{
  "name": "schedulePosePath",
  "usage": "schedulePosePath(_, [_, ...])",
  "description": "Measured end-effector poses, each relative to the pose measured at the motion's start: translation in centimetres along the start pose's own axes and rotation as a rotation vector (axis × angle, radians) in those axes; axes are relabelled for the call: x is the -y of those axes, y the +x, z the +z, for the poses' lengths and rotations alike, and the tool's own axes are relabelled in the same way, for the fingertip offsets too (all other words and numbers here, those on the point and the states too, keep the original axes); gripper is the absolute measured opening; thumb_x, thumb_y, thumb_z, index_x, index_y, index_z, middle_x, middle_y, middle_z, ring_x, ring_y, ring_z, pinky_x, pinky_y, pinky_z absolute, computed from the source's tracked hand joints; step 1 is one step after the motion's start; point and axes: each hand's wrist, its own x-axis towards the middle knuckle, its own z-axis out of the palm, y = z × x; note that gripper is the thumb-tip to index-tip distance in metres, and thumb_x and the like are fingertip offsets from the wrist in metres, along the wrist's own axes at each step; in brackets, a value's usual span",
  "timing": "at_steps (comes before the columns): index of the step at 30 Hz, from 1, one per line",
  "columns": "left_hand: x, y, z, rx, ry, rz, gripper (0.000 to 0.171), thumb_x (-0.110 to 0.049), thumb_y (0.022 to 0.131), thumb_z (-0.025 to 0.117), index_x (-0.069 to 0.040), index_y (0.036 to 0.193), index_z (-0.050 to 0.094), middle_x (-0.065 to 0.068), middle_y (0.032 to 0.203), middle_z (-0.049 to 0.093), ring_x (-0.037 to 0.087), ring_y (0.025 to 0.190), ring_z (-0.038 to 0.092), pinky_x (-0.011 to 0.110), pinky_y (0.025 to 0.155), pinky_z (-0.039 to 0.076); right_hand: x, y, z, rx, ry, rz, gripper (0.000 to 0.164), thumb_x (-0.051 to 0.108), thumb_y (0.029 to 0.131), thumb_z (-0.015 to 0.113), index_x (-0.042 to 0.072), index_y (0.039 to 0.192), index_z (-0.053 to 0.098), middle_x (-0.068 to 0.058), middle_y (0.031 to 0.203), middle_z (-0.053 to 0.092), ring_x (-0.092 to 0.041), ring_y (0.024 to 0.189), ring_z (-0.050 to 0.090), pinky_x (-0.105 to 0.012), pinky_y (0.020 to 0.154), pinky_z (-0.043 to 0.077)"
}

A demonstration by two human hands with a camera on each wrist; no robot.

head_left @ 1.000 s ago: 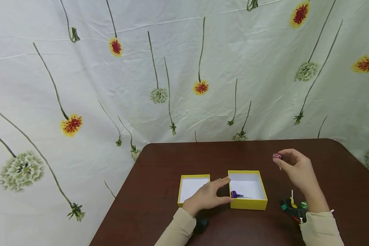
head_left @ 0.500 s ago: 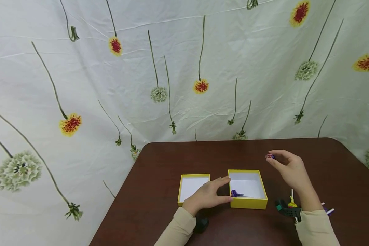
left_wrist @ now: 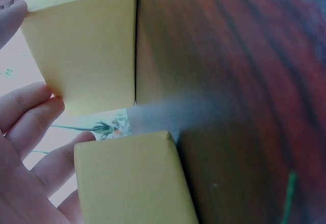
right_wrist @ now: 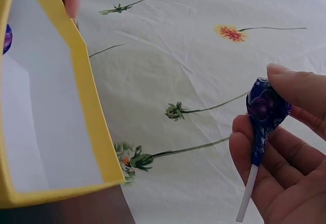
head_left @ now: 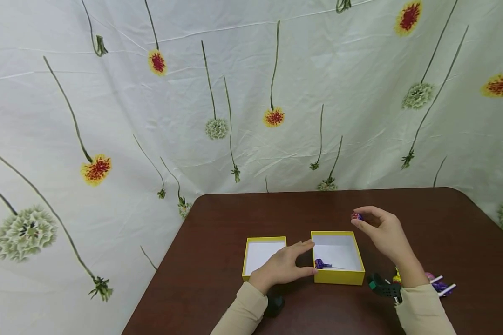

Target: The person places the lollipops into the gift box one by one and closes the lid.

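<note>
One purple lollipop (right_wrist: pixel 266 104) between the right fingers (right_wrist: pixel 242 143)

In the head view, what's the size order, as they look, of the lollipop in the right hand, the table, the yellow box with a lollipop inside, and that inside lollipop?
1. Table
2. Yellow box
3. Inside lollipop
4. Held lollipop in the right hand; partly hidden, so ranked only by what shows.

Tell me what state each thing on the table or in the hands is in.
Right yellow box: open, touched by the left hand.
Boxed lollipop: wrapped, lying inside that box.
Held lollipop: wrapped, pinched by the right hand.
Left yellow box: open side up, partly hidden.
Other lollipops: on the table, partly hidden.
</note>
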Motion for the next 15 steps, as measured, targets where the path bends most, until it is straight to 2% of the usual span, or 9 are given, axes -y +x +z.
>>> schedulePosePath(10, [-0.1, 0.0, -0.1, 0.003, -0.002, -0.006, 0.069, -0.051, 0.095, 0.064, -0.024, 0.155, 0.041, -0.004, 0.16, 0.039, 0.019, 0.147, 0.039, 0.042, 0.117, 0.038, 0.6, 0.1, 1.0, 0.082, 0.021, 0.004, 0.029, 0.015, 0.098, 0.066, 0.002, 0.124, 0.067, -0.018, 0.113, 0.071, 0.005, 0.09, 0.062, -0.012, 0.075, 0.053])
schedulePosePath(15, [-0.1, 0.0, -0.1, -0.001, -0.003, -0.006, 0.069, -0.052, 0.095, 0.063, -0.024, 0.155, 0.041, -0.005, 0.16, 0.039, 0.019, 0.148, 0.039, 0.042, 0.118, 0.038, 0.6, 0.2, 1.3, 0.117, 0.023, 0.003, 0.031, 0.015, 0.098, 0.066, 0.002, 0.126, 0.066, -0.019, 0.115, 0.07, -0.014, 0.097, 0.069, -0.016, 0.076, 0.055])
